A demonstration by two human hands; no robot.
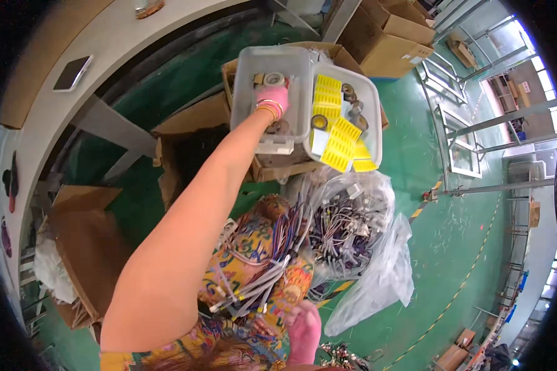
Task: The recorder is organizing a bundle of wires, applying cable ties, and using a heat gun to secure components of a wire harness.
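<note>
My left arm stretches forward into a clear plastic bin [247, 74]. My left hand [272, 99], in a pink glove with bangles at the wrist, is down among the rolls inside, right below a roll of tape [273, 79]; I cannot tell whether its fingers are closed on anything. My right hand [304, 331], also in a pink glove, rests with curled fingers on my patterned lap at the bottom, and nothing shows in it. A bundle of grey and white wires [260, 272] lies across my lap just left of that hand.
A second clear bin [372, 117] with yellow label sheets and small rolls sits to the right of the first, both on cardboard boxes. A clear plastic bag of wire harnesses [346, 229] lies on the green floor. More cardboard boxes stand left and far back; a metal rack stands on the right.
</note>
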